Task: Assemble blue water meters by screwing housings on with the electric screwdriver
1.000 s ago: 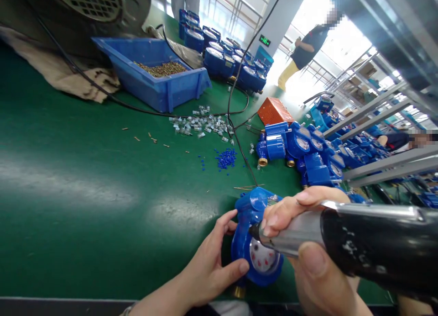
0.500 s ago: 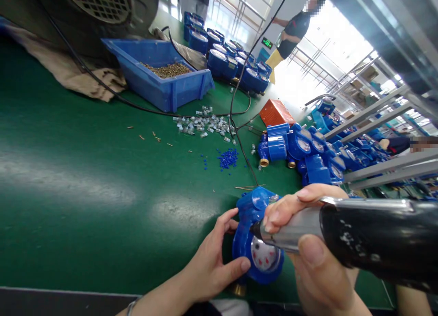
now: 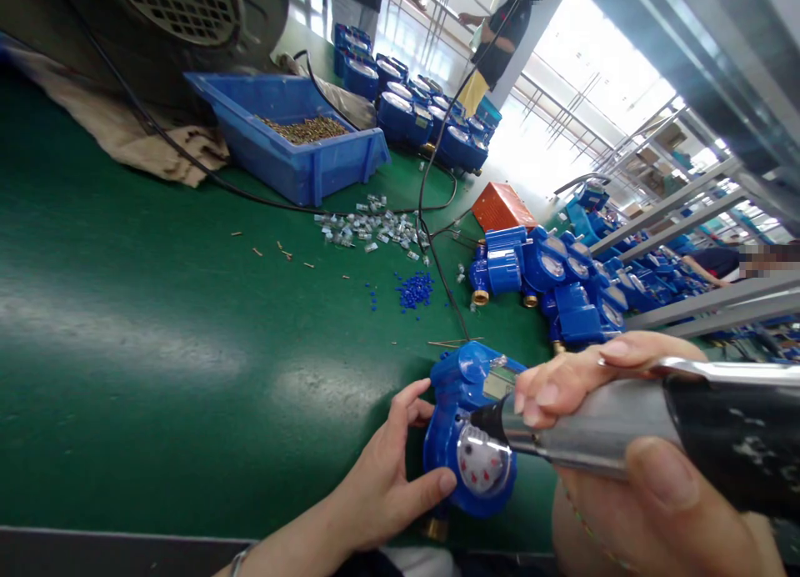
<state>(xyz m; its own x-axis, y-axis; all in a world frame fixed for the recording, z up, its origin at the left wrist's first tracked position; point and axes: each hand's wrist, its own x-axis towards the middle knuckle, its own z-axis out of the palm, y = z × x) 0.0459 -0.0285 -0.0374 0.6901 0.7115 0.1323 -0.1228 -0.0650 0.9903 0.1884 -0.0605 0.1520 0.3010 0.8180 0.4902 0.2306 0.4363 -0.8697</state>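
Note:
A blue water meter (image 3: 442, 460) with a round dial and a small display window lies on the green bench near its front edge. My left hand (image 3: 400, 469) grips its left side, the thumb on the lower edge by the dial and the fingers behind the housing. My right hand (image 3: 625, 444) is wrapped around an electric screwdriver (image 3: 600, 423) with a silver front and black body. The driver's dark nose points left over the meter, just above the dial; I cannot tell if it touches. A brass fitting (image 3: 436, 527) shows below the meter.
A blue bin (image 3: 281, 173) of small brass-coloured screws stands at the back. Clear plastic pieces (image 3: 375, 227) and tiny blue caps (image 3: 415, 291) lie before it. More water meters (image 3: 506, 260), an orange box (image 3: 503, 206) and a black cable (image 3: 447, 285) are beyond. Co-workers (image 3: 500, 39) stand further off.
My right hand has drawn the screwdriver back to the right, uncovering more of the meter's display window. My left hand and the meter stay put. A distant co-worker appears further left.

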